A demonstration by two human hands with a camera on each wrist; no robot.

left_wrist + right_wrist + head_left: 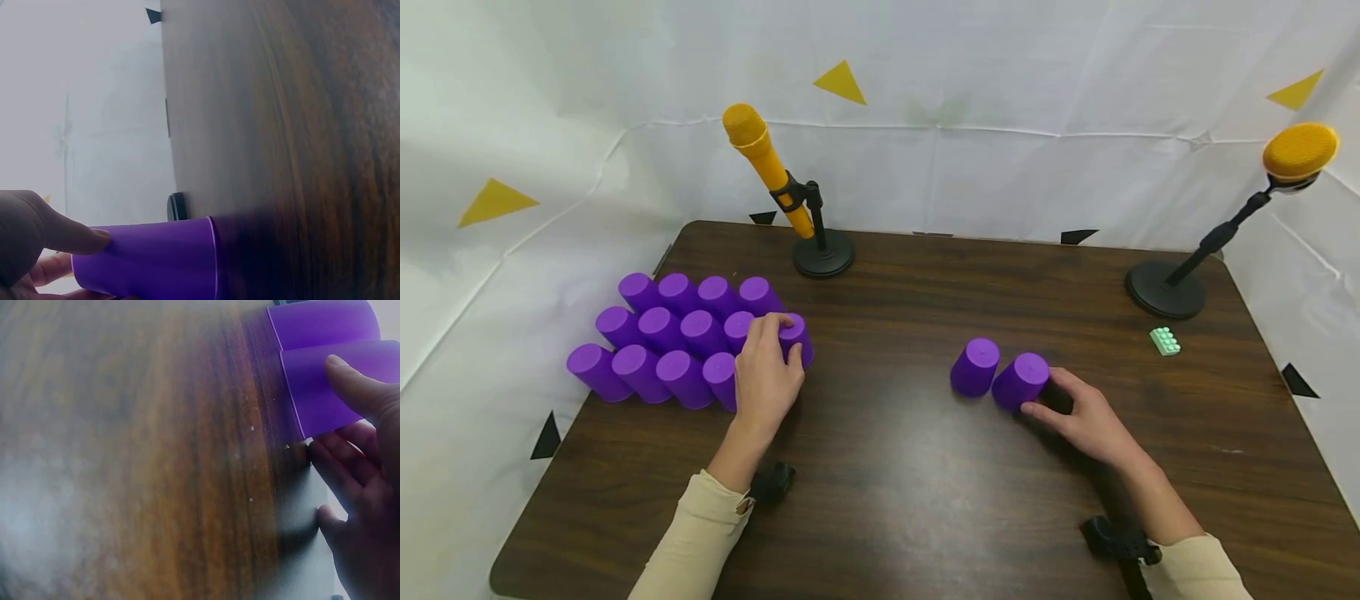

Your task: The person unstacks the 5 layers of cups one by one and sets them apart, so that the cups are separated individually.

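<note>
My left hand (767, 372) grips an upside-down purple cup (796, 340) at the right end of the middle row of a block of purple cups (681, 377). In the left wrist view, its thumb lies along the side of that cup (150, 259), near the base, and the cup's rim is down by the table. Two more upturned purple cups stand right of the middle. My right hand (1093, 418) holds the nearer one (1021, 381) from its right side, thumb in front and fingers behind. The other cup (975, 367) stands close against it on the left.
A yellow microphone (767, 162) on a black stand is at the back left of the brown table (887, 500). Another yellow microphone (1300, 152) leans on its stand at the back right, with a small mint-green toy brick (1165, 341) before it. White sheeting hangs behind.
</note>
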